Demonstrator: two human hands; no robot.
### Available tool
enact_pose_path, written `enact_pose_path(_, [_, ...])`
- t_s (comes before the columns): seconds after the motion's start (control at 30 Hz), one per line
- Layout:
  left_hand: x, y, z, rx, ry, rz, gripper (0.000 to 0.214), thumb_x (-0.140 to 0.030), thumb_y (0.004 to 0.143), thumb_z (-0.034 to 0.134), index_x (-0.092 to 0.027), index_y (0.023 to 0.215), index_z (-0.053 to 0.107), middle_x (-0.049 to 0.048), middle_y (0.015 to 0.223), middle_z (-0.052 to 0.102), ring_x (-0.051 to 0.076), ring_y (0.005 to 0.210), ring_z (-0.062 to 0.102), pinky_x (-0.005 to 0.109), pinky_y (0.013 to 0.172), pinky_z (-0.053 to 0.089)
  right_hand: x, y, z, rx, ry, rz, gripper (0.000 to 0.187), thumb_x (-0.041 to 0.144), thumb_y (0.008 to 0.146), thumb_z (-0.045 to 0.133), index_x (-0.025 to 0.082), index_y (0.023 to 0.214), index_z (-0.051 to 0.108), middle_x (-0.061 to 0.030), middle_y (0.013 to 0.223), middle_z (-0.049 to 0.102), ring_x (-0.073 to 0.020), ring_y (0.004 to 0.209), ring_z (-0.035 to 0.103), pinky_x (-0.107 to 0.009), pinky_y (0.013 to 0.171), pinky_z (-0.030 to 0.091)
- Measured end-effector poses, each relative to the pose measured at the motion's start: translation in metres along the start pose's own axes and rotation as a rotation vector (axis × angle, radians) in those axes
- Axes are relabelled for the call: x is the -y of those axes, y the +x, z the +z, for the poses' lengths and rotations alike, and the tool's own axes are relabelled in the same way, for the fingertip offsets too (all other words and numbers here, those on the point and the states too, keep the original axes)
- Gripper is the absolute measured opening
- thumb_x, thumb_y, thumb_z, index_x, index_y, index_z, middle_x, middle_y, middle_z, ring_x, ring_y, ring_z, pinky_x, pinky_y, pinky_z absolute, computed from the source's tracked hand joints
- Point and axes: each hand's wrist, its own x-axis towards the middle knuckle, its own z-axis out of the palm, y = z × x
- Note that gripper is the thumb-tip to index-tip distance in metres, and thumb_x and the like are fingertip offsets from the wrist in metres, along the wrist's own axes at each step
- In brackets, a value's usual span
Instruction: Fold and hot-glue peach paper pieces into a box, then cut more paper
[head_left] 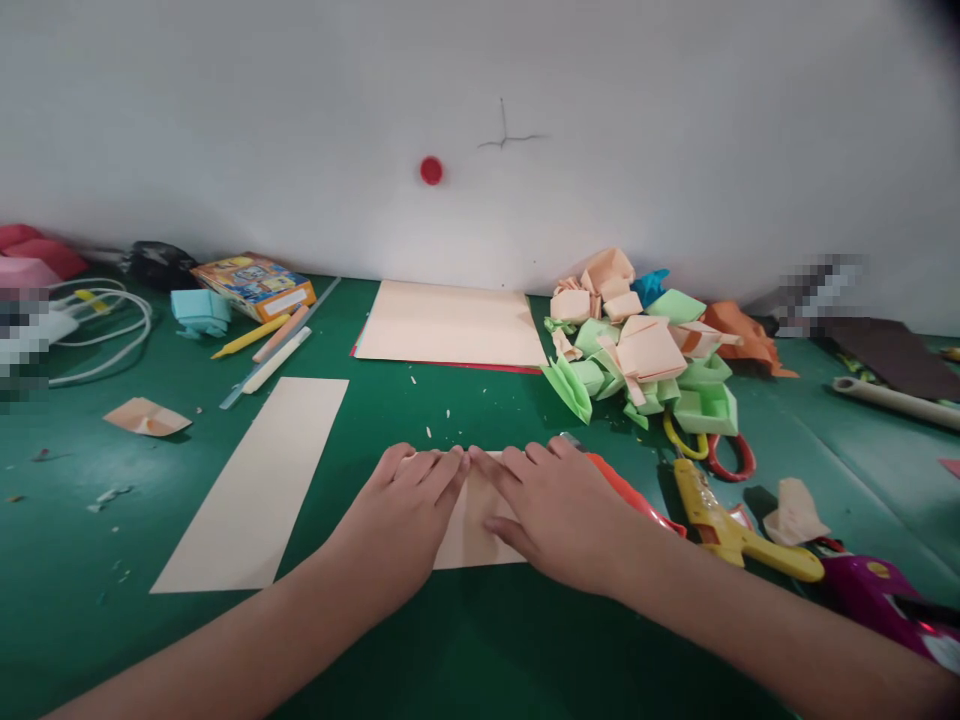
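Note:
A cream sheet of paper (480, 545) lies on the green table in front of me, partly covered by both hands. My left hand (416, 510) rests palm down on its left part, fingers stretched toward the far edge. On the right part lies my right hand (551, 505), also palm down, its thumb apart from the fingers. The two index fingers nearly meet at the middle of the far edge. Whether that edge is folded is hidden under the fingertips. An orange-red tool (637, 495), possibly a cutter, lies just beyond my right hand.
To the left lie a cream strip (259, 480), pens (251, 336) and a colourful box (256, 287). Stacked cream sheets (454, 325) lie by the wall. On the right are folded paper pieces (649, 350), scissors (731, 457), a yellow glue gun (739, 530) and a purple tool (874, 600).

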Motion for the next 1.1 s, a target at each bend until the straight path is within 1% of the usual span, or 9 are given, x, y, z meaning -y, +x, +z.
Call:
enact_pose_path(0.1, [-0.003,-0.002,0.0,-0.019,0.03,-0.011,0.058,-0.009,0.089,0.042,-0.006,0.144,0.059,0.019,0.147,0.062,0.035,0.126,0.062,0.053,0.105,0.042,-0.001,-0.003,0.0,0.005,-0.02,0.017,0.062,0.05,0.106,0.048,0.014,0.156,0.045,-0.0144,0.115,0.075,-0.0306,0.096,0.068,-0.046,0.084,0.046])
enact_pose_path(0.3, [-0.006,-0.011,0.0,-0.03,0.05,-0.082,0.062,-0.008,0.091,0.038,-0.014,0.151,0.053,0.0148,0.158,0.051,0.034,0.14,0.056,0.053,0.108,0.043,-0.023,-0.027,0.005,-0.024,-0.072,0.1,0.045,0.027,0.109,0.039,0.011,0.148,0.056,-0.0154,0.113,0.077,-0.0314,0.102,0.068,-0.046,0.082,0.04])
enact_pose_path(0.47, [0.012,-0.023,0.005,0.023,0.018,-0.074,0.082,0.002,0.079,0.037,-0.024,0.156,0.047,0.012,0.163,0.043,0.031,0.144,0.052,0.054,0.109,0.042,-0.038,-0.037,0.007,-0.015,-0.058,0.183,0.044,0.02,0.108,0.035,0.017,0.143,0.062,-0.0136,0.113,0.079,-0.0276,0.094,0.07,-0.045,0.081,0.037])
enact_pose_path(0.53, [0.023,-0.031,0.01,-0.011,-0.002,-0.074,0.083,0.002,0.079,0.036,-0.029,0.154,0.049,0.0098,0.163,0.044,0.031,0.144,0.053,0.053,0.11,0.041,-0.039,-0.037,0.008,-0.016,-0.024,0.207,0.045,0.02,0.108,0.034,0.018,0.143,0.062,-0.0119,0.113,0.078,-0.0269,0.095,0.068,-0.045,0.082,0.036])
enact_pose_path(0.6, [0.032,-0.04,0.015,-0.05,-0.034,-0.071,0.077,-0.002,0.084,0.035,-0.029,0.155,0.048,0.0087,0.163,0.045,0.031,0.143,0.053,0.052,0.111,0.04,-0.04,-0.038,0.01,-0.033,-0.015,0.244,0.043,0.021,0.108,0.035,0.019,0.136,0.067,-0.0117,0.111,0.077,-0.0274,0.096,0.066,-0.044,0.082,0.035])
enact_pose_path(0.73, [0.04,-0.051,0.016,-0.105,-0.032,-0.087,0.058,-0.023,0.102,0.037,-0.036,0.158,0.042,0.0036,0.162,0.047,0.031,0.146,0.05,0.051,0.116,0.034,-0.043,-0.044,0.015,-0.067,-0.033,0.292,0.041,0.022,0.107,0.037,0.017,0.125,0.073,-0.0109,0.098,0.074,-0.0271,0.089,0.062,-0.044,0.078,0.033])
enact_pose_path(0.87, [0.04,-0.048,0.006,-0.107,-0.026,-0.066,0.053,-0.031,0.103,0.041,-0.041,0.156,0.043,0.0002,0.158,0.053,0.038,0.152,0.04,0.064,0.119,0.02,-0.045,-0.049,0.018,-0.1,-0.011,0.319,0.041,0.021,0.107,0.036,0.018,0.123,0.073,-0.0097,0.094,0.072,-0.0264,0.088,0.058,-0.043,0.078,0.033])
enact_pose_path(1.0, [0.042,-0.047,-0.001,-0.061,-0.082,-0.076,0.057,-0.043,0.102,0.049,-0.043,0.158,0.038,0.0017,0.16,0.05,0.042,0.154,0.034,0.069,0.119,0.019,-0.045,-0.06,0.015,-0.155,0.033,0.371,0.045,0.023,0.107,0.033,0.017,0.106,0.078,-0.0117,0.097,0.07,-0.0278,0.091,0.056,-0.043,0.079,0.038])
enact_pose_path(1.1, [0.043,-0.049,0.0,-0.037,-0.115,-0.082,0.064,-0.052,0.099,0.055,-0.045,0.159,0.035,0.0018,0.162,0.048,0.045,0.155,0.03,0.071,0.12,0.02,-0.043,-0.075,0.013,-0.23,0.126,0.394,0.049,0.028,0.109,0.028,0.018,0.121,0.075,-0.0114,0.102,0.068,-0.0278,0.092,0.055,-0.044,0.081,0.042])
